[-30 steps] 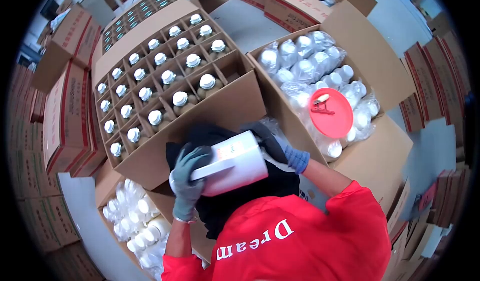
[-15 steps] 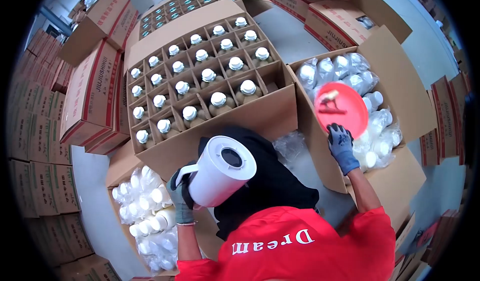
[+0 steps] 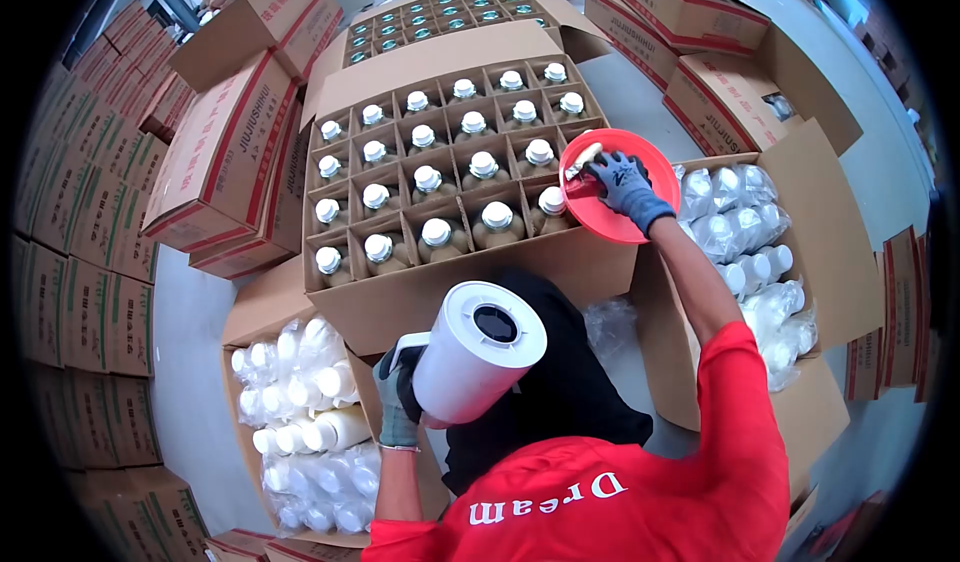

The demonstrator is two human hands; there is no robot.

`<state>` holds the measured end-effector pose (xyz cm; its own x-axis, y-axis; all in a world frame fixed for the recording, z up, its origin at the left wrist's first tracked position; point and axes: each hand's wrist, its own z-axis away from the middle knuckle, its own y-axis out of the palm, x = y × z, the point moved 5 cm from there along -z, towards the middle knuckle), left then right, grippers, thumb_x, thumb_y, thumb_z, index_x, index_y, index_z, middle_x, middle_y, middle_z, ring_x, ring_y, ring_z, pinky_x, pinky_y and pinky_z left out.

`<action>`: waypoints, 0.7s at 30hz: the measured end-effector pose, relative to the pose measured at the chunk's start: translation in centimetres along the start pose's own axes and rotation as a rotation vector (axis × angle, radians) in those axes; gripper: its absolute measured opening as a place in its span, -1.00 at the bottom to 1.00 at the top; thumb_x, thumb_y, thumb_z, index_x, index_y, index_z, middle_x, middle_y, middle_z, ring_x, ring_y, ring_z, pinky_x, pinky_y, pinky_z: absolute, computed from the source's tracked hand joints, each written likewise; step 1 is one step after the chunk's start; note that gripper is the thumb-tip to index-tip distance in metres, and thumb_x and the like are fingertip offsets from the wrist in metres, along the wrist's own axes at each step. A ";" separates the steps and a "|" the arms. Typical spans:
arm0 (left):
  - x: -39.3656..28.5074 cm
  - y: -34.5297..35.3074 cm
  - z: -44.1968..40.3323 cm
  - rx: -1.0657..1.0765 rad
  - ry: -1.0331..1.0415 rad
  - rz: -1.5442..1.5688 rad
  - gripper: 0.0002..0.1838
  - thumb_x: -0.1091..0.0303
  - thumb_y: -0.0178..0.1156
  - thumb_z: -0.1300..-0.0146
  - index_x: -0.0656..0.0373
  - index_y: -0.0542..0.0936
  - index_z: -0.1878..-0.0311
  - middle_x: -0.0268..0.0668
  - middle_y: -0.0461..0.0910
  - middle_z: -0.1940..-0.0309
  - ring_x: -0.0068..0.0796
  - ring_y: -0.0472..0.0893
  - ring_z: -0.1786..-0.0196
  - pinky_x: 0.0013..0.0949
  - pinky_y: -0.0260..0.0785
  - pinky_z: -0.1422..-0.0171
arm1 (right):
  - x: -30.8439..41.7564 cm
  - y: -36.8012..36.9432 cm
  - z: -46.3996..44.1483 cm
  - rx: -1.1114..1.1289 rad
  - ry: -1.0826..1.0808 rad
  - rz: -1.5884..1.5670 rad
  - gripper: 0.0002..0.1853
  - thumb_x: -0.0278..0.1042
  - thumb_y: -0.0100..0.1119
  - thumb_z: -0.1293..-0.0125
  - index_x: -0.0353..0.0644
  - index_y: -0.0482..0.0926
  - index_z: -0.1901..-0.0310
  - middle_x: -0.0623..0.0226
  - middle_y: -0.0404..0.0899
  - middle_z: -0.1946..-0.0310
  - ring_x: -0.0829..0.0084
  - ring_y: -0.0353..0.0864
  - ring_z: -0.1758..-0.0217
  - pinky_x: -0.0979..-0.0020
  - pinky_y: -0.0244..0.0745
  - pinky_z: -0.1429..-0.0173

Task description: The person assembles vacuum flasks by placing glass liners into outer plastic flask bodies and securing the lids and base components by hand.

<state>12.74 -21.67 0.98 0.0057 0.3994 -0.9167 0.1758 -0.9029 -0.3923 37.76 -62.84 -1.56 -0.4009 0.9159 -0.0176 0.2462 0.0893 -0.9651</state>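
My left hand (image 3: 400,394), in a grey glove, is closed around the handle of a white jug (image 3: 470,362). The jug leans, with a dark round opening in its top. My right hand (image 3: 628,187), gloved too, reaches over a shallow red plate (image 3: 655,162). Its fingers are bent at a pale, root-like piece (image 3: 585,157) with something dark red beside it; the exact grip is partly hidden. The plate overlaps the right corner of a divided carton (image 3: 460,297). White-capped bottles (image 3: 436,232) stand in that carton's compartments.
An open carton (image 3: 660,342) of plastic-wrapped white bottles stands at right, another carton (image 3: 232,402) of them at lower left. Behind, a further divided carton (image 3: 450,12) holds bottles with teal tops. Stacked cartons (image 3: 225,162) line the left. Crumpled plastic (image 3: 608,327) lies on the floor.
The red plate has moved left from above the right carton to the divided carton's corner. My right hand has gone from the plate's rim to the pieces on it. The jug stays in my left hand.
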 end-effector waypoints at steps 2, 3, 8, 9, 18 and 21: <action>0.9 -0.1 -0.2 -0.008 -0.031 0.070 -0.72 0.31 0.07 -0.38 0.31 0.68 0.12 -0.20 0.72 0.29 -0.45 0.67 0.24 -0.31 0.49 0.11 | 0.0 2.4 -0.9 0.131 -0.016 0.038 -0.51 -0.29 0.30 -0.06 -0.01 0.51 -0.10 0.15 0.49 -0.06 0.10 0.58 -0.04 0.04 0.48 -0.05; 1.6 0.0 -0.3 -0.001 -0.070 0.130 -0.71 0.29 0.07 -0.39 0.31 0.68 0.12 -0.20 0.72 0.28 -0.46 0.67 0.23 -0.31 0.49 0.11 | 0.4 2.2 -1.3 0.168 -0.028 0.062 -0.50 -0.31 0.29 -0.05 -0.01 0.51 -0.11 0.14 0.49 -0.06 0.10 0.57 -0.04 0.04 0.48 -0.06; 4.9 0.0 -0.3 -0.010 -0.287 0.441 -0.66 0.20 0.05 -0.46 0.28 0.68 0.10 -0.19 0.72 0.26 -0.49 0.67 0.20 -0.32 0.49 0.10 | 0.4 -2.2 -1.1 0.041 0.123 -0.137 -0.75 -0.40 0.20 0.00 -0.16 0.59 0.21 0.06 0.55 0.10 0.05 0.61 0.06 0.03 0.53 0.02; 5.3 -0.1 -0.6 0.018 -0.226 0.385 -0.71 0.26 0.05 -0.44 0.26 0.67 0.10 -0.16 0.71 0.24 -0.39 0.69 0.21 -0.28 0.50 0.10 | -0.3 -3.2 -0.7 -0.005 0.238 -0.427 -0.74 -0.26 0.25 -0.14 -0.18 0.59 0.17 0.15 0.63 0.26 0.21 0.66 0.17 0.18 0.56 0.08; 5.4 1.7 -2.5 0.298 -0.016 0.261 -0.75 0.39 0.10 -0.33 0.24 0.62 0.00 -0.16 0.69 0.15 -0.23 0.68 0.11 -0.26 0.49 0.00 | 20.9 -17.7 4.9 0.032 -0.985 -0.494 -0.57 -0.33 0.34 0.08 0.04 0.58 0.07 0.26 0.44 -0.15 0.14 0.40 -0.30 -0.08 0.15 -0.50; 3.1 2.4 -1.3 0.416 -0.255 0.525 -0.75 0.37 0.08 -0.39 0.24 0.61 -0.03 -0.28 0.69 0.17 -0.42 0.66 0.12 -0.33 0.49 -0.01 | 22.3 -18.1 6.5 -0.083 -1.217 -0.375 -0.62 -0.26 0.31 0.04 0.05 0.59 0.09 0.23 0.43 -0.18 0.15 0.41 -0.30 -0.15 0.22 -0.46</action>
<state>14.47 -22.38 -2.74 -0.2525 -0.1082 -0.9615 -0.1770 -0.9718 0.1559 18.65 -46.57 13.83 -0.9933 -0.1144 -0.0182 -0.0204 0.3277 -0.9446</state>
